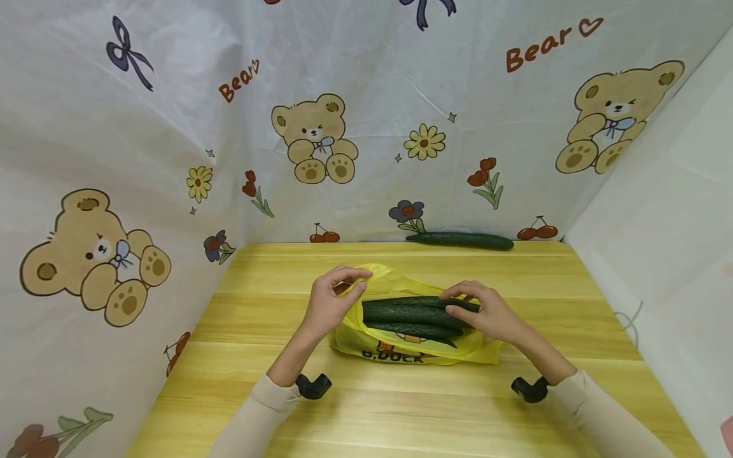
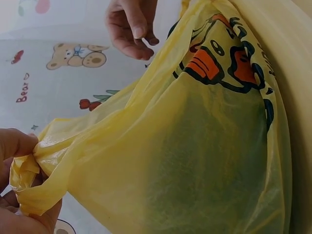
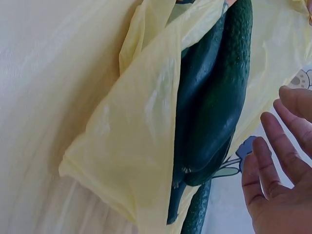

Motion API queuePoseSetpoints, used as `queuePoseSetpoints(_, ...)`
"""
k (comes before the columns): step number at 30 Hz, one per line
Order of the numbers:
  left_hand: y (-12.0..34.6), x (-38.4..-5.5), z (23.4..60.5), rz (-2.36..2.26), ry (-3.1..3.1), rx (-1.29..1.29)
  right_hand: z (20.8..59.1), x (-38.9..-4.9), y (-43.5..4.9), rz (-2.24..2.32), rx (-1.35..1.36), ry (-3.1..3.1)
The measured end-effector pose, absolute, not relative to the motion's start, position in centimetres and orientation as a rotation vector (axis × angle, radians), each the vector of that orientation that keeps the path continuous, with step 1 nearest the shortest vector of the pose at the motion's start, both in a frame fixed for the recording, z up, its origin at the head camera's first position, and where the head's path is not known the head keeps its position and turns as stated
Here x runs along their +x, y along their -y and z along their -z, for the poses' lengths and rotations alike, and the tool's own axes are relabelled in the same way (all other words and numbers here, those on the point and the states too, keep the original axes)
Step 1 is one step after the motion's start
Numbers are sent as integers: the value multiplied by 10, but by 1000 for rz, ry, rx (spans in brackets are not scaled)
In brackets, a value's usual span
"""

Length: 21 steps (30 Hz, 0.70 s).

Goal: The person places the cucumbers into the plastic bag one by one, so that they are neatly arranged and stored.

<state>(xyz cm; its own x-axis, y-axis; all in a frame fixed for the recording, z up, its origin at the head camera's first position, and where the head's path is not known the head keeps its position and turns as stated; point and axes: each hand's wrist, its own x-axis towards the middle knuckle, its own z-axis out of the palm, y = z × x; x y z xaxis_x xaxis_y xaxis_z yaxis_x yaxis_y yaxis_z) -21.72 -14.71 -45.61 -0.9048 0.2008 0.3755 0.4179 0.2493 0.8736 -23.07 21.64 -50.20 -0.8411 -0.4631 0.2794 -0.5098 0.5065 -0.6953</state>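
Observation:
A yellow plastic bag [image 1: 354, 342] printed with a cartoon duck lies on its side on the table, its mouth spread wide. Several dark green cucumbers [image 1: 409, 313] show inside it. My left hand [image 1: 334, 298] pinches the bag's edge at the left; in the left wrist view that hand [image 2: 24, 180] has thumb and fingers on the gathered plastic [image 2: 53, 151]. Over the right end of the cucumbers is my right hand [image 1: 487, 312]. The right wrist view shows this hand [image 3: 282, 170] with loosely bent fingers, apart from the cucumbers [image 3: 219, 107] and holding nothing.
Another cucumber [image 1: 460, 240] lies along the table's back edge, against the patterned cloth [image 1: 378, 191]. A wood-grain table [image 1: 401, 413] extends around the bag. Black wrist-worn pieces [image 1: 313, 386] show beside the forearms. A white side wall [image 1: 676, 210] stands at the right.

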Motion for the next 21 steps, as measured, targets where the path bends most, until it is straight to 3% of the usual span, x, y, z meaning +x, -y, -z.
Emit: queuePoseSetpoints(21, 151, -214, 472, 1714, 2314, -604, 512, -284, -282, -1375, 603, 2658)
